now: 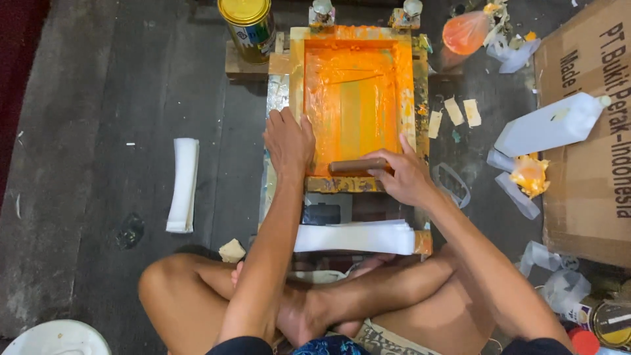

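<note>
Dark, worn floor point(98, 197) carries everything here, and a person sits on it cross-legged, working low over a small printing frame.

Right hand point(407, 177) is closed around a brown wooden squeegee point(358, 165), which lies crosswise at the near edge of the screen frame point(358, 108), its lower edge in the orange ink. Left hand point(288, 141) lies flat with the fingers spread, pressing on the frame's near left edge; it clasps nothing. The two hands are apart, one at each near corner of the frame.

That squeegee looks stiff and light, best held along the top of its handle, where the hand already is, clear of the wet edge. Ink on it would likely make it slippery. A wooden rim makes the frame rigid, but the stretched mesh inside probably gives under pressure, so the rim is the place to hold, as the flat hand does.

Just below the frame's near edge lies a stack of white strips point(355, 238). A folded white cloth point(183, 184) rests well to the left. Beyond the far left corner stands a yellow-lidded tin point(248, 26). To the right lie a white plastic bottle point(549, 125) on a cardboard box point(585, 171), and an orange-filled plastic bag point(465, 31) near the far right corner.
</note>
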